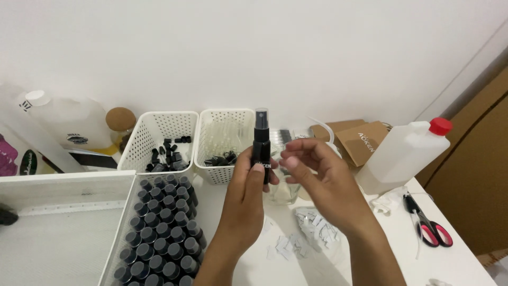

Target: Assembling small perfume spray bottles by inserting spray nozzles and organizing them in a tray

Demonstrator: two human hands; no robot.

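**Spray bottle in hand, tray part full**

On the white tabletop (465,265) w/ the big tray (123,222) at our left, many capped black bottles (161,233) stand done. Two baskets (153,127) behind hold loose caps. Our left hand (244,198) pinches the black spray bottle (261,145) upright, fingers closed round it; right hand (323,177) beside it, fingers loosely spread, holding nothing. Paper strips (312,233) lie unused.
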